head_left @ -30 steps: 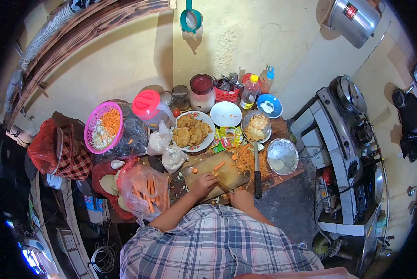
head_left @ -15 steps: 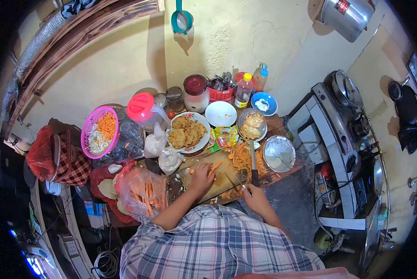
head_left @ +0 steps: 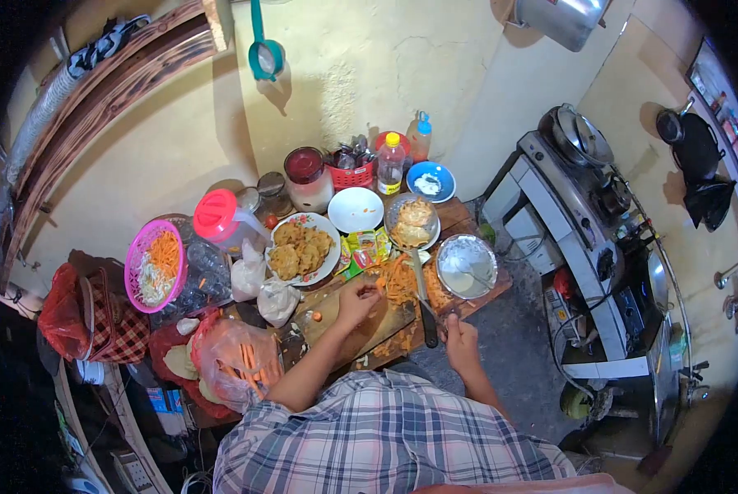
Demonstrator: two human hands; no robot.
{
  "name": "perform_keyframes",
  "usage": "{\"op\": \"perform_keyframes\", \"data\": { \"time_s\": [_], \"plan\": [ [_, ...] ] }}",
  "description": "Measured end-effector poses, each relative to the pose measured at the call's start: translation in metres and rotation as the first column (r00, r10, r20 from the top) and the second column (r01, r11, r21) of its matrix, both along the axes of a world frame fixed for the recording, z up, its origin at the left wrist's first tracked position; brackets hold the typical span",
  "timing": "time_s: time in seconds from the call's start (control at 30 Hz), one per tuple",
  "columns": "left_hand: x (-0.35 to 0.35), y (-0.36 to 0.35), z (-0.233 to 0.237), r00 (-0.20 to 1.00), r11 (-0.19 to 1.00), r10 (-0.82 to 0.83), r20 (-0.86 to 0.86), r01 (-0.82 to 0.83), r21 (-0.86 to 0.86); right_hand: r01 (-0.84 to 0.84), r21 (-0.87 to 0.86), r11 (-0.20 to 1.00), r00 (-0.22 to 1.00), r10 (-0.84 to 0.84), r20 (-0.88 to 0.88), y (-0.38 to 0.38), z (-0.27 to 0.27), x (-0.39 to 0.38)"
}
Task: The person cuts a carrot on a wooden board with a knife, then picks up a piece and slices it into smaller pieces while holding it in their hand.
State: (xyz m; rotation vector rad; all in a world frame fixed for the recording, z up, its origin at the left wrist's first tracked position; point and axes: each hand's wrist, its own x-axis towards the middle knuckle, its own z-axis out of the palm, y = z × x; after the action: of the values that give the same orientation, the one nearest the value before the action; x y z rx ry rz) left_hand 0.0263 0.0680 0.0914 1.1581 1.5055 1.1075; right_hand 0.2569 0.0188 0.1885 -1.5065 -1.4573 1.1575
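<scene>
My left hand (head_left: 359,301) reaches across the wooden cutting board (head_left: 336,323), its fingers curled on cut carrot pieces at the edge of the pile of carrot strips (head_left: 398,280). My right hand (head_left: 461,337) is at the board's near right corner, closed on a thin knife (head_left: 433,309) that points toward the pile. A black-handled tool (head_left: 427,323) lies on the board between my hands. One small carrot bit (head_left: 317,315) lies loose on the board.
A metal bowl of batter (head_left: 466,265), a plate of fritters (head_left: 301,247) and a white bowl (head_left: 356,210) stand behind the board. A bag of carrots (head_left: 241,362) and a pink colander (head_left: 153,263) are on the left, a stove (head_left: 583,189) on the right.
My left hand has moved right from the middle of the board to the carrot pile. My right hand with the knife has drawn back to the right. The view has tilted.
</scene>
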Motion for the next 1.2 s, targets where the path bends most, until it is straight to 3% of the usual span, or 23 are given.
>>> {"op": "perform_keyframes", "data": {
  "time_s": [0.03,0.07,0.1,0.13,0.17,0.2,0.4,0.63,0.7,0.83,1.0,1.2],
  "plan": [
    [0.004,0.002,0.014,0.953,0.994,-0.007,0.304,0.041,-0.103,0.01,0.109,0.994,0.986,-0.028,0.165,0.004,0.002,0.003],
    [0.008,0.002,0.029,0.816,0.976,0.02,0.578,0.11,-0.19,0.0,0.216,0.976,0.944,-0.072,0.322,0.008,0.005,0.005],
    [0.013,-0.001,0.056,0.766,0.949,0.037,0.642,0.175,-0.263,0.004,0.219,0.976,0.944,-0.076,0.322,0.014,0.009,0.008],
    [0.017,-0.003,0.068,0.766,0.948,0.033,0.642,0.179,-0.262,-0.076,0.365,0.928,0.92,-0.076,0.384,0.02,0.014,0.01],
    [0.021,-0.004,0.076,0.649,0.936,0.031,0.76,0.247,-0.249,-0.164,0.493,0.854,0.891,-0.086,0.445,0.025,0.019,0.012],
    [0.025,-0.006,0.083,0.514,0.923,0.037,0.857,0.31,-0.226,-0.16,0.492,0.856,0.892,-0.088,0.444,0.031,0.025,0.015],
    [0.036,-0.013,0.115,0.44,0.915,0.032,0.897,0.349,-0.203,-0.254,0.601,0.758,0.856,-0.113,0.505,0.057,0.057,0.03],
    [0.045,-0.012,0.132,0.454,0.929,0.036,0.89,0.312,-0.197,-0.289,0.655,0.698,0.878,-0.079,0.472,0.077,0.06,0.043],
    [0.046,-0.011,0.132,0.397,0.943,-0.021,0.917,0.313,-0.114,-0.286,0.659,0.696,0.884,-0.073,0.461,0.082,0.062,0.045],
    [0.05,-0.007,0.125,0.404,0.945,-0.054,0.913,0.317,-0.085,-0.303,0.684,0.663,0.899,-0.04,0.437,0.088,0.064,0.044],
    [0.06,-0.009,0.133,0.478,0.964,0.02,0.878,0.225,-0.144,-0.296,0.713,0.635,0.907,-0.047,0.418,0.094,0.067,0.048],
    [0.068,-0.006,0.128,0.491,0.958,-0.003,0.871,0.252,-0.139,-0.3,0.726,0.619,0.922,-0.006,0.387,0.095,0.066,0.053]
  ]
}}
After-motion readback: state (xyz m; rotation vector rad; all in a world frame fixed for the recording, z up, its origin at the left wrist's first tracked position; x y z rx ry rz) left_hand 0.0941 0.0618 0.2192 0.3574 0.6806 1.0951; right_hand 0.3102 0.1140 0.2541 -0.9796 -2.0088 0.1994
